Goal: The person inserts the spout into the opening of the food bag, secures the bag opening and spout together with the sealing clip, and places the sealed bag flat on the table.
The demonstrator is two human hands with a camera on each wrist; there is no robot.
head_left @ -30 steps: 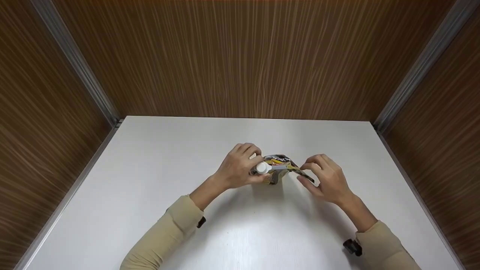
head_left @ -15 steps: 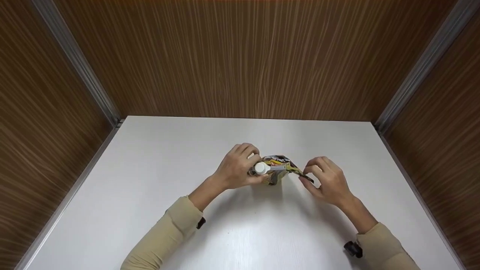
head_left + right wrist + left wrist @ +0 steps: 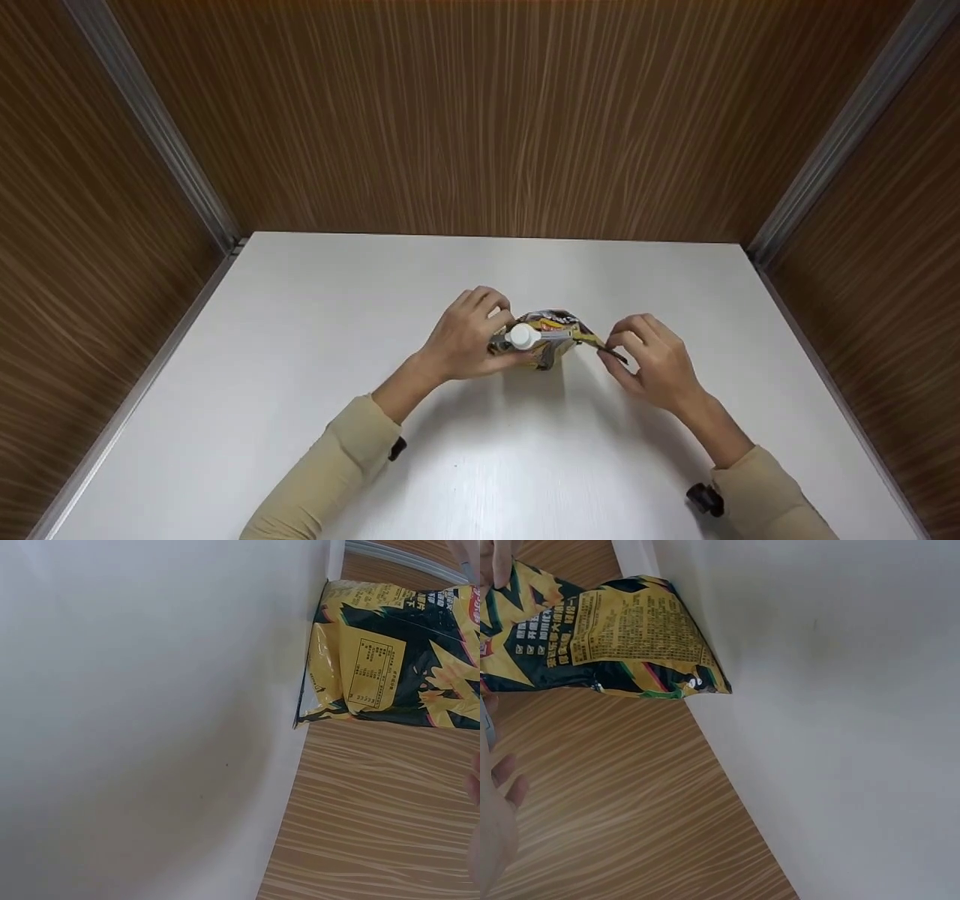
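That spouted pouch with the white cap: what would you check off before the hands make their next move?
1. Left hand has a grip on the pouch near its white cap: ok.
2. Right hand pinches the pouch's other top corner: ok.
3. Pouch base resting on the white table: cannot tell.
4. Cap on the spout: ok.
5. Cap screwed tight: cannot tell.
6. Bare table around the pouch: ok.

head overhead, wrists close, sharing pouch (image 3: pixel 553 337)

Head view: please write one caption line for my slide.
Both hands, left hand and right hand, hold a yellow-black spouted pouch above a white table.
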